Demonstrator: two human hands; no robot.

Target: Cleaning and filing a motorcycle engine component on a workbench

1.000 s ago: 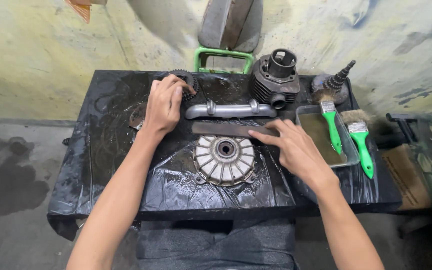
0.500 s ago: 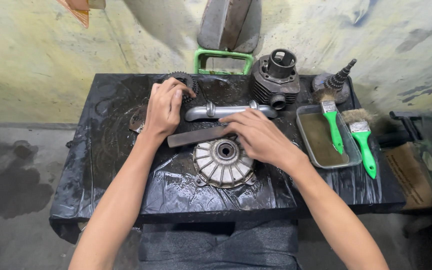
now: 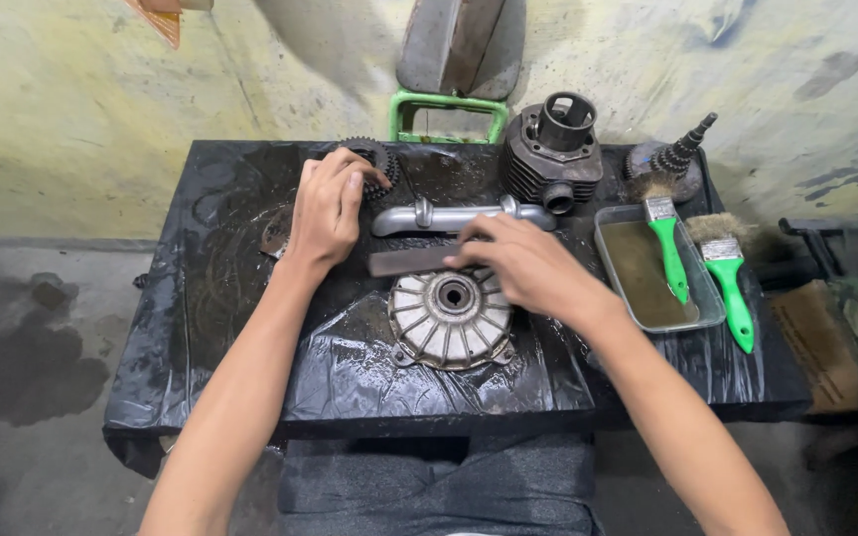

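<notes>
My left hand (image 3: 328, 206) rests on a dark toothed gear (image 3: 376, 159) at the back of the black-covered table (image 3: 220, 328), fingers curled over its edge. My right hand (image 3: 528, 266) grips a flat dark metal bar (image 3: 404, 260) by its right end, just above a round finned silver hub (image 3: 451, 318). A grey metal handle-shaped casting (image 3: 449, 215) lies between the two hands, just behind the bar.
A finned engine cylinder (image 3: 553, 149) and a stepped conical gear part (image 3: 672, 164) stand at the back right. A metal tray (image 3: 638, 268) of brown liquid holds a green-handled brush (image 3: 669, 253); another brush (image 3: 727, 283) lies beside it. A green frame (image 3: 449, 109) stands behind.
My right hand has moved left from the tray side and taken hold of the flat bar, shifting it left over the hub. My left hand stayed on the gear.
</notes>
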